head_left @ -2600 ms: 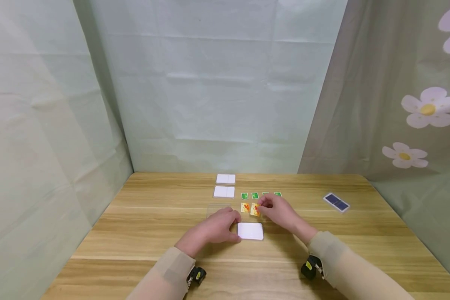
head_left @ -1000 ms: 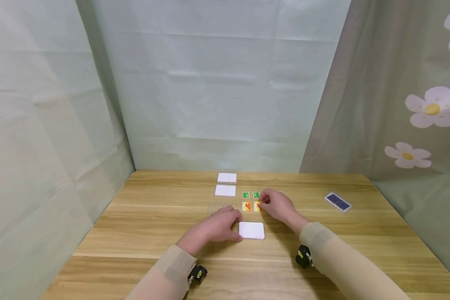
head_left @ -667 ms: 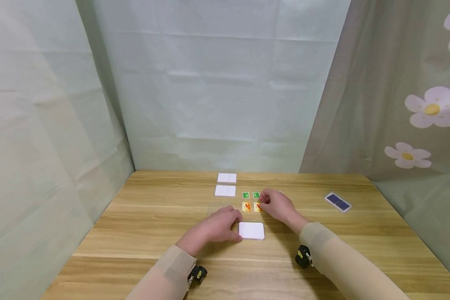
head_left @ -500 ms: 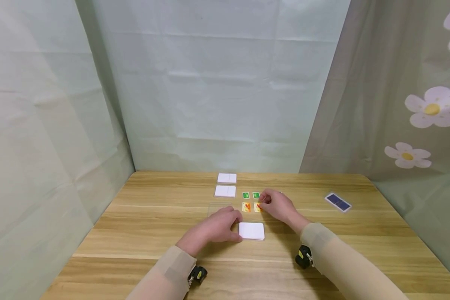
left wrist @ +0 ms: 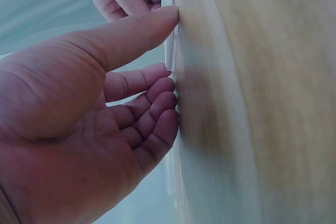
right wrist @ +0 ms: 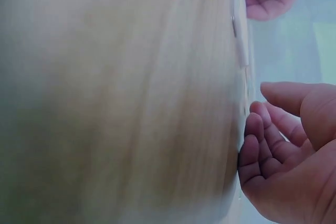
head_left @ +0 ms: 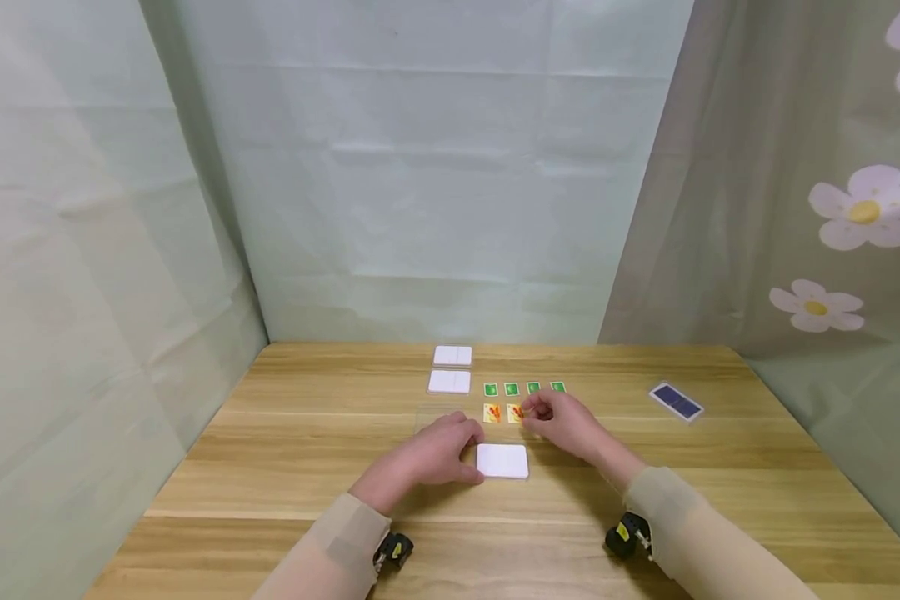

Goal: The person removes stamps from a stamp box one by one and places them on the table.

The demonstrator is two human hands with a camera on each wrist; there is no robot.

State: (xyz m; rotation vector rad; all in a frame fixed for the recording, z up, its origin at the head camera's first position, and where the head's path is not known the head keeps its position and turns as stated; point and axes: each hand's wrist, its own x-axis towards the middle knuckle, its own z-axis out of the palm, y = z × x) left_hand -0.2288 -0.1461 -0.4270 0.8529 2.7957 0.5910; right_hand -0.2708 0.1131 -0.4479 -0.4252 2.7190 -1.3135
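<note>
The left hand [head_left: 429, 457] is pressing its thumb against the white card stack [head_left: 502, 461]; the right hand [head_left: 562, 421], fingers loosely curled, is touching an orange card [head_left: 514, 412], holding nothing.

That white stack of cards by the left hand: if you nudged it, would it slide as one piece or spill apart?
The white stack lies flat and low on the smooth wooden table, so it would probably slide, not tip. Its edge looks thin in the left wrist view, so it is likely light. The left hand has its thumb against that edge, which may keep loose cards from fanning.
</note>
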